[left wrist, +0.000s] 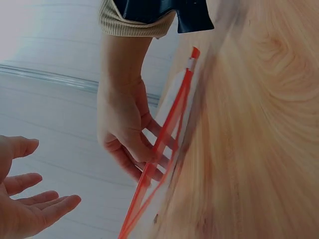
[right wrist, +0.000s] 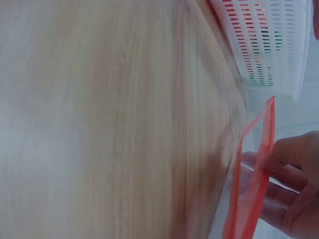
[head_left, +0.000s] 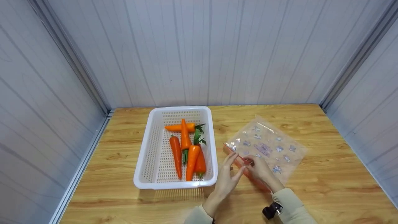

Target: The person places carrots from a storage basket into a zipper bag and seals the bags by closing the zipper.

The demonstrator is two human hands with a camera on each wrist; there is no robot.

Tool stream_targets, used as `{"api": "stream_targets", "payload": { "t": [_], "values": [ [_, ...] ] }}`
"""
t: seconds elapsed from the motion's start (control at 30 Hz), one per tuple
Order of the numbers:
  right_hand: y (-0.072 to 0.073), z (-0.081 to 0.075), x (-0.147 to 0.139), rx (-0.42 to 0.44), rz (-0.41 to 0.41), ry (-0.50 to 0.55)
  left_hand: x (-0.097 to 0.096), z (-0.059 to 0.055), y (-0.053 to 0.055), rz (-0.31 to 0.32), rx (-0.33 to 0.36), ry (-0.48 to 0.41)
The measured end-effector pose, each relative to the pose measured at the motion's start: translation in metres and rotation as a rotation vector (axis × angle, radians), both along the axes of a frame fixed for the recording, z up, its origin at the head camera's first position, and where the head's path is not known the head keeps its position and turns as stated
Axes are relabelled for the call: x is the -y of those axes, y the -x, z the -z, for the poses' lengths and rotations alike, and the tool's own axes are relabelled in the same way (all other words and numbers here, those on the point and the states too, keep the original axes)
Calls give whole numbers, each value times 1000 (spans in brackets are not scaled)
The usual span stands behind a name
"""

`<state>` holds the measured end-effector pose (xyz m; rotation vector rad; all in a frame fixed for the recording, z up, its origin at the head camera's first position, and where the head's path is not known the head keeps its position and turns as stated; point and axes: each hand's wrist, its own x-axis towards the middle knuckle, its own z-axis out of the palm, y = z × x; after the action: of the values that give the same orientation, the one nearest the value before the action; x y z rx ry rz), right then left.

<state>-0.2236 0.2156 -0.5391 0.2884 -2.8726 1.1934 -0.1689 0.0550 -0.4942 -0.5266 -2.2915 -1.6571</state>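
A clear zip bag (head_left: pixel 268 137) with a purple and blue print lies on the right of the table, its red zip edge toward me. My right hand (head_left: pixel 260 170) pinches that edge between thumb and fingers. In the left wrist view the two red strips (left wrist: pixel 167 127) of the mouth stand apart, with fingers of the right hand (left wrist: pixel 122 112) showing through the film. Close to the same edge is my left hand (head_left: pixel 226 180), fingers spread and relaxed. The left wrist view shows this left hand (left wrist: pixel 25 204) apart from the bag, holding nothing.
Left of the bag stands a white perforated basket (head_left: pixel 147 149) with several carrots (head_left: pixel 185 133) inside, some with green tops. Pale panel walls (head_left: pixel 192 53) enclose the wooden table (head_left: pixel 115 186) at the back and both sides.
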Motion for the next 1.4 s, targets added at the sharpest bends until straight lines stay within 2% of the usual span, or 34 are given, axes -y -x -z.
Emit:
{"api": "stream_targets", "payload": {
  "t": [0.2,0.4,0.6,0.8,1.03,1.3,1.4],
  "values": [
    [-1,-8,-8,-61,-75,123,-3,4,-1,-13,1,48],
    [-6,-25,-8,-7,-70,275,-6,5,0,-60,6,115],
    [-15,-41,-5,19,-58,377,-10,7,0,-37,86,98],
    [-25,-52,-1,106,-15,475,-13,8,0,-22,149,75],
    [-32,-56,0,108,-34,553,-14,6,1,-14,219,0],
    [-37,-60,2,138,-69,614,-17,2,1,49,249,-210],
    [-39,-67,3,123,-68,599,-18,0,1,72,239,-254]
  ]
}}
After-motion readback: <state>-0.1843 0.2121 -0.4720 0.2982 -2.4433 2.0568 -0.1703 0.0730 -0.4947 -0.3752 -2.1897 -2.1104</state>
